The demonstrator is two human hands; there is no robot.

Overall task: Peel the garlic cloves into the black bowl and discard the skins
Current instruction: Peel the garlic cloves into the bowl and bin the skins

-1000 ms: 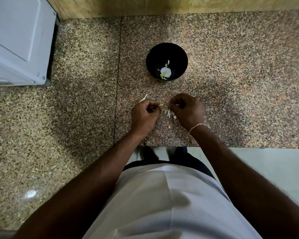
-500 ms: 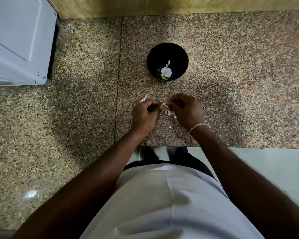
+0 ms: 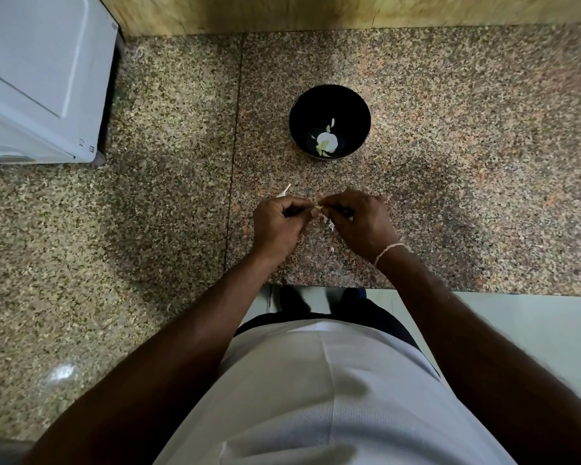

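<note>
A black bowl (image 3: 329,95) stands on the speckled granite counter, with white peeled garlic (image 3: 327,141) and a few pale bits at its bottom. Nearer to me, my left hand (image 3: 277,226) and my right hand (image 3: 363,223) meet fingertip to fingertip over the counter. Both pinch a small garlic clove (image 3: 318,206), of which only a pale tip shows between the fingers. Loose white skin scraps (image 3: 329,226) lie on the counter just under the hands, and one pale sliver (image 3: 284,192) pokes out beyond my left hand.
A white appliance (image 3: 44,78) stands at the far left of the granite counter (image 3: 483,162). A wooden-looking wall panel (image 3: 316,11) runs along the back. The counter's front edge lies just behind my wrists, with pale floor (image 3: 534,323) below on the right.
The fingertips of both hands have closed together on the clove; a second ago a small gap lay between them. The bowl has not moved.
</note>
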